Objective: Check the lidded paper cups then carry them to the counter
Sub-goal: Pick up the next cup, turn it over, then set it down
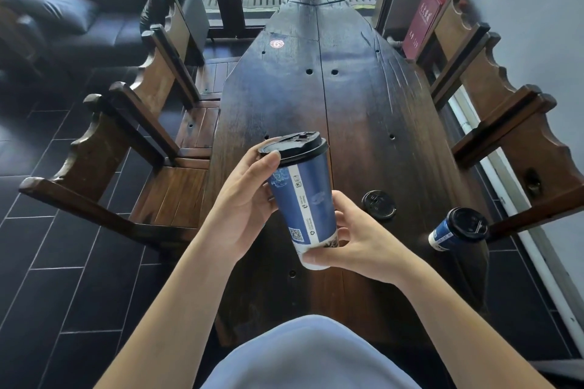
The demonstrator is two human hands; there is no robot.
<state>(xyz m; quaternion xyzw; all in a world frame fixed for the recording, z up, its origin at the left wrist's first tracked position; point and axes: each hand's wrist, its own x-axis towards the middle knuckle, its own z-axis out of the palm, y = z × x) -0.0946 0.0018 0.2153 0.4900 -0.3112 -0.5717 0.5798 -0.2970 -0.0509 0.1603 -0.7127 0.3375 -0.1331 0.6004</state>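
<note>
A tall blue paper cup (308, 199) with a black lid (294, 148) is held tilted above the dark wooden table (363, 123). My left hand (249, 199) grips its upper side, with the thumb on the lid's rim. My right hand (357, 243) cups its base from below. A second blue lidded cup (455, 230) stands at the table's right edge. A black lid (378, 204) shows just right of the held cup; what lies under it is hidden.
Wooden chairs stand along both sides of the table, at left (151, 167) and right (518, 142). A dark sofa (79, 19) sits at the back left. A red box (423, 19) leans by the window. Dark tiles (63, 262) cover the floor.
</note>
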